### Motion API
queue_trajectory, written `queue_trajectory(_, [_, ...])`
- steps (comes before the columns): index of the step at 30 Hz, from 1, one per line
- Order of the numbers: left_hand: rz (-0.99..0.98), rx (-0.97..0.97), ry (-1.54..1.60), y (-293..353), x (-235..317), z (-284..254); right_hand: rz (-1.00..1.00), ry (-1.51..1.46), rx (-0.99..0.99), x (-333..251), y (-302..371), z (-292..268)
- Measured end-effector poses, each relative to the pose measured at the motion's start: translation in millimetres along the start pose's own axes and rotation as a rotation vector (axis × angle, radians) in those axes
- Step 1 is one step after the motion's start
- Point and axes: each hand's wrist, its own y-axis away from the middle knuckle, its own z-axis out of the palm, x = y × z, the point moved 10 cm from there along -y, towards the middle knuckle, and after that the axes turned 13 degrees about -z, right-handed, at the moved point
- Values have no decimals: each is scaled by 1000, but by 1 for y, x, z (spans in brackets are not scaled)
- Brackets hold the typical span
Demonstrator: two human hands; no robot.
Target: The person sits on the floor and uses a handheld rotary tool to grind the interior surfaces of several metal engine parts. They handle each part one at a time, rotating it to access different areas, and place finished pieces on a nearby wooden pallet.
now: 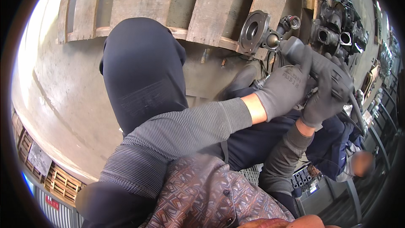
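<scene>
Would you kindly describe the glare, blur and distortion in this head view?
Head view: glare whitens the floor at left; fisheye distortion skews the pallets at lower left; the far right edge looks soft; the left hand and right hand are fairly clear.

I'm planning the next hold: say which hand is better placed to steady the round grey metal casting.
Left, probably: the left hand sits nearer the casting, gripping the elongated dark-grey handheld tool toward its front; the right hand grips farther back. The left would need freeing.
</scene>
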Motion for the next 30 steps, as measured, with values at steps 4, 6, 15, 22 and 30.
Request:
queue_trajectory(4, [-31, -10, 12, 3, 0, -10, -36, -13, 14, -4, -1, 5])
queue_trajectory(6, [17, -62, 14, -1, 5, -2, -75, -59, 23, -9, -4, 2])
queue_trajectory(15, [48, 0, 27, -1, 5, -4, -28, -21, 14, -5, -1, -5])
queue_trajectory(22, [22, -34, -1, -1, 5, -3, -27, -34, 11, -5, -3, -2])
queue_trajectory(30, [59, -94, -20, 0, 6, -2, -36, 4, 59, -9, -3, 4])
